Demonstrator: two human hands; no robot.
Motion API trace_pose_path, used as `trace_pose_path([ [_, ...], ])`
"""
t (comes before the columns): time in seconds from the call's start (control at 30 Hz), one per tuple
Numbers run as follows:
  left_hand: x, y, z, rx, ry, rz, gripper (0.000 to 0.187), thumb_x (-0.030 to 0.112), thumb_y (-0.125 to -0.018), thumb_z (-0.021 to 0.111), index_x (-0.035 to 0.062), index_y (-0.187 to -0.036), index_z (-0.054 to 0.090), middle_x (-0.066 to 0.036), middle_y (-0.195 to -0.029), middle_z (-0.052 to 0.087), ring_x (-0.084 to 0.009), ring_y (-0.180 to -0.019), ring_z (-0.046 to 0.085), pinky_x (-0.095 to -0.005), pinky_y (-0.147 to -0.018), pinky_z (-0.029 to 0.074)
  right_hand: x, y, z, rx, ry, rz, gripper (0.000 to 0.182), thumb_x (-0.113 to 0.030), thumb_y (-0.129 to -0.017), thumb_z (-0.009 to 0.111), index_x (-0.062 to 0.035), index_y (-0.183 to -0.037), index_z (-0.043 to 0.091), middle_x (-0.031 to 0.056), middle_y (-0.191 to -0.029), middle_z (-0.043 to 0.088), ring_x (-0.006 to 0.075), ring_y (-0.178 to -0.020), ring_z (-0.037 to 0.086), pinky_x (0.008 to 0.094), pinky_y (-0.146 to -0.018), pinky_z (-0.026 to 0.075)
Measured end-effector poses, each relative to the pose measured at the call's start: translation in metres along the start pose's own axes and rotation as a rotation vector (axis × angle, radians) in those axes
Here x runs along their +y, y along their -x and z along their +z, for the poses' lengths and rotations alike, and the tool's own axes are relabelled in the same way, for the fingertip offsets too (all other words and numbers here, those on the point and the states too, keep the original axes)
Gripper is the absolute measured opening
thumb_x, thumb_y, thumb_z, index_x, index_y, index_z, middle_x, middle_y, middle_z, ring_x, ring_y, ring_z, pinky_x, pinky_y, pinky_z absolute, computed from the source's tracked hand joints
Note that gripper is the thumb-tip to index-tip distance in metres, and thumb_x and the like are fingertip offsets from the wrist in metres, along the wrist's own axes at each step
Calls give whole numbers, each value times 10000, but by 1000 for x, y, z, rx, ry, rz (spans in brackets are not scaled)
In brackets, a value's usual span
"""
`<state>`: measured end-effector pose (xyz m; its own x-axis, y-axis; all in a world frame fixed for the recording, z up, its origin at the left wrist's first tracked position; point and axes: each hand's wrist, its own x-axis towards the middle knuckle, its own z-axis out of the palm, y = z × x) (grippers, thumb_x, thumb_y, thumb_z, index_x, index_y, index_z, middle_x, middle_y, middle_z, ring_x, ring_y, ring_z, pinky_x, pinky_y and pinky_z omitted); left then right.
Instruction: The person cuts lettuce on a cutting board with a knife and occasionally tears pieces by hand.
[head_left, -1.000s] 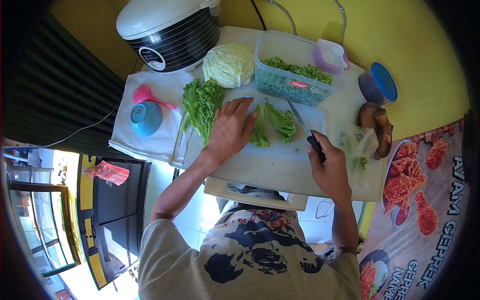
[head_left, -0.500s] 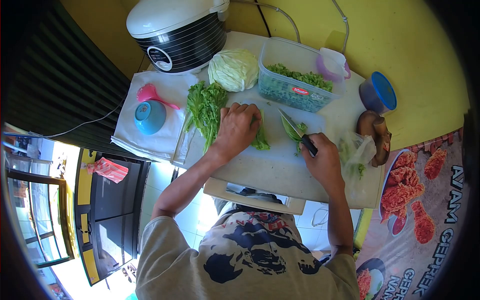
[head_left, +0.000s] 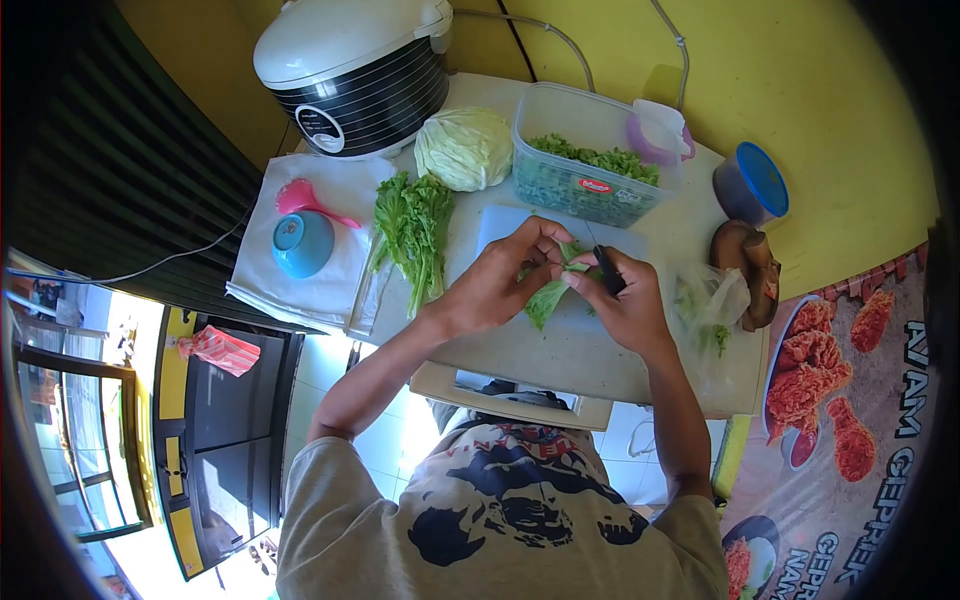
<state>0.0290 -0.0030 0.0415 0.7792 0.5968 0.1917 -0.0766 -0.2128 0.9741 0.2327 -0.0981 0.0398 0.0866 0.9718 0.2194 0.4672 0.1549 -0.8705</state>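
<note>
Above the white cutting board [head_left: 495, 222], my left hand [head_left: 505, 275] pinches a green lettuce leaf [head_left: 545, 302], which hangs down between my hands. My right hand [head_left: 630, 308] is closed around a knife [head_left: 607, 268] by its black handle, the blade pointing away from me. The thumb and fingertips of that hand also touch the leaf, close to my left fingertips. Left of my left hand lies a bunch of lettuce [head_left: 415, 225]. Past the board stands a clear plastic container [head_left: 580, 190] with cut greens inside.
A pale cabbage [head_left: 463, 148] sits beside the container, with a rice cooker [head_left: 355, 80] behind it. At left are a blue bowl [head_left: 302, 245] and a pink ladle [head_left: 300, 197]. A plastic bag [head_left: 715, 310], brown object [head_left: 745, 265] and blue-lidded tub [head_left: 750, 185] occupy the right.
My left hand has moved right and lifted a leaf off the board. My right hand has come up and left with the knife, so both hands now meet at the leaf.
</note>
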Motion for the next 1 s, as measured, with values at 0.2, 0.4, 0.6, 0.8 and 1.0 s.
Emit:
trace_pose_path([
  [0.2,-5,8,-2,61,-6,-166,181,122,-1067,630,7,-1205,617,-32,-1019,642,-110,-938,609,-286,-889,500,8,-3,10,126,-229,9,218,-70,-902,803,-22,-1095,714,47,-950,737,89,-846,657,250,-733,497],
  [0.4,-15,13,-13,205,-231,-83,162,143,-1082,606,-5,-1129,649,-64,-986,676,-151,-917,629,-311,-862,511,5,-3,30,189,-170,36,235,-27,-884,806,-3,-1096,707,79,-1029,755,148,-938,714,283,-838,544],
  [0.6,-4,19,-10,190,-277,-107,265,125,-1056,641,12,-1288,577,-116,-994,692,-170,-955,681,-350,-838,532,7,-6,32,154,-257,125,242,-25,-882,814,7,-1098,708,90,-1035,756,175,-984,734,304,-856,563],
  [0.8,-12,15,-16,155,-252,-186,424,101,-1023,679,46,-1414,525,-115,-963,721,-158,-893,719,-329,-763,546,18,-13,42,259,-128,23,259,3,-877,801,6,-1117,702,113,-1032,773,188,-996,751,312,-869,575],
  [1.0,-11,14,-14,179,-610,-113,423,142,-981,723,65,-1376,594,-141,-978,753,-263,-817,739,-381,-751,558,21,-15,47,210,-104,-4,279,25,-868,791,3,-1130,696,137,-1040,784,208,-1004,772,320,-867,584],
])
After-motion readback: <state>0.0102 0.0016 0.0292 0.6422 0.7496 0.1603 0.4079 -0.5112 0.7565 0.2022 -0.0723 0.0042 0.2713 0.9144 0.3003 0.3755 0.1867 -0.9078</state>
